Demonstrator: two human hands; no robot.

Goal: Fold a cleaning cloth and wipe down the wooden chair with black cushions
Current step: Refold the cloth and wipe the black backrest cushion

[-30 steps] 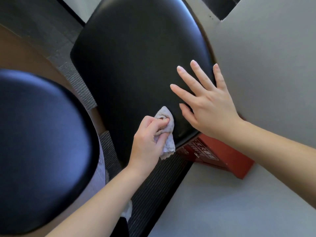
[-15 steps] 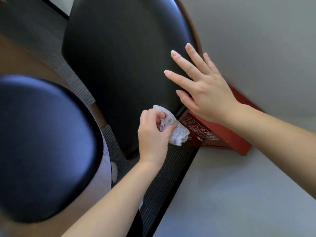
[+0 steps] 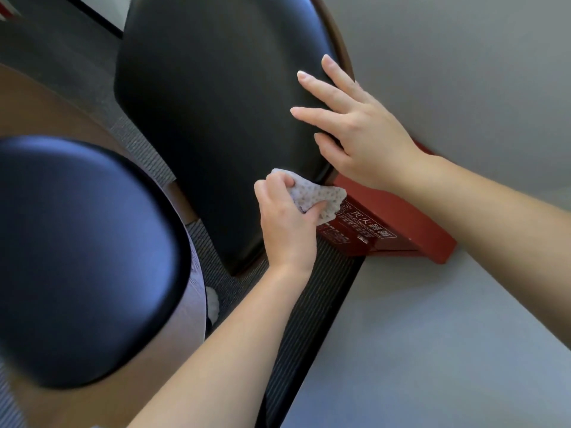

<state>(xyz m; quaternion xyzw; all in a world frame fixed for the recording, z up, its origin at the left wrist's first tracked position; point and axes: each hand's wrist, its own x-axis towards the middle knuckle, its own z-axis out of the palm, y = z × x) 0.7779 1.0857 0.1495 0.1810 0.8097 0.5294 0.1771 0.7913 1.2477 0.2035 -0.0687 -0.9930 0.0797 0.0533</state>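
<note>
My left hand (image 3: 285,223) grips the bunched cleaning cloth (image 3: 318,197) at the seat cushion's (image 3: 210,112) corner; my right hand (image 3: 355,131), fingers spread flat, steadies the chair.

Below me the floor (image 3: 238,288) is grey ribbed carpet, running to the wall (image 3: 463,72) on my right. A red box (image 3: 401,223) sits on it against that wall, just beside the chair (image 3: 216,103). A small white thing (image 3: 212,301) lies on the carpet by the nearer chair (image 3: 77,257); I cannot tell what it is.
</note>
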